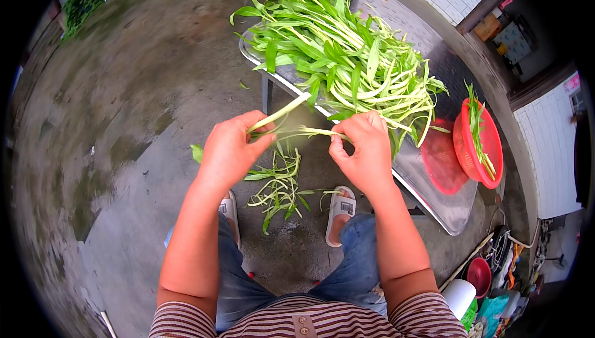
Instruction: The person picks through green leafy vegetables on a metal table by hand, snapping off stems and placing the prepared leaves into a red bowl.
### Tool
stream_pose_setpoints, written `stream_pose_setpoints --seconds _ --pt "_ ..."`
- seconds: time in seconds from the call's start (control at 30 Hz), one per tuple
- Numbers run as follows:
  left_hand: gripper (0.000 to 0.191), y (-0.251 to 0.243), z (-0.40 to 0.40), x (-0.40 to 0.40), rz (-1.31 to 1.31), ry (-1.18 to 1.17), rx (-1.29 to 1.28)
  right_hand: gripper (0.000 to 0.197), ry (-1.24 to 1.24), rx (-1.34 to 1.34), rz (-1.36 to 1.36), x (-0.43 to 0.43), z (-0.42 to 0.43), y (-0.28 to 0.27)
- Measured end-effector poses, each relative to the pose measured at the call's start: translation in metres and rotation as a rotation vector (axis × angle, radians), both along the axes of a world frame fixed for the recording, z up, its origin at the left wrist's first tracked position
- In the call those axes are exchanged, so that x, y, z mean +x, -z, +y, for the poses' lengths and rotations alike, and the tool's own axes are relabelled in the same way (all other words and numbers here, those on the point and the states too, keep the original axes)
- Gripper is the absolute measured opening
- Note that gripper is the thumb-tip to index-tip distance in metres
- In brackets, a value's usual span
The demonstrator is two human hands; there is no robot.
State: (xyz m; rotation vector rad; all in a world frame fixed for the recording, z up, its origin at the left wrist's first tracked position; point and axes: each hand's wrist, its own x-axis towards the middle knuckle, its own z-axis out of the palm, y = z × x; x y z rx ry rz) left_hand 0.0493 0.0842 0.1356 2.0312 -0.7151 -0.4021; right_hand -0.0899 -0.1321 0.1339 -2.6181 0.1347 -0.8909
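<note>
My left hand (237, 145) grips a pale green stem of a leafy vegetable, which looks like water spinach (284, 112); its upper end points towards the table. Between the thumb and fingers of my right hand (365, 145) is a thinner stem piece (320, 131), and fine strands run from it towards my left hand. Just beyond both hands, a large heap of the same greens (344, 54) lies on a metal-topped table (437, 198). Below my hands, discarded-looking stems and leaves (279, 189) lie on the ground between my feet.
A red plastic colander (465, 152) with some greens in it stands tilted at the table's right end. The table's metal edge runs diagonally past my right hand. At the lower right are a dark red bowl (479, 276), a white cylindrical container (459, 297) and assorted bags. Wet concrete (116, 152) surrounds my feet.
</note>
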Motion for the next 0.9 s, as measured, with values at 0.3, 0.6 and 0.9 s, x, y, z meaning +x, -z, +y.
stream_pose_setpoints --seconds 0.3,0.6,0.9 --pt "0.015 0.002 -0.004 -0.004 -0.188 -0.032 -0.114 0.008 0.071 0.136 -0.079 0.005 0.0 0.012" --pt "0.013 0.013 -0.007 -0.002 -0.03 -0.02 -0.205 0.009 -0.107 1.233 -0.347 -0.002 -0.018 0.006" --pt "0.011 0.007 -0.014 -0.012 -0.195 0.028 -0.152 0.015 0.007 0.191 0.169 -0.001 0.007 0.001"
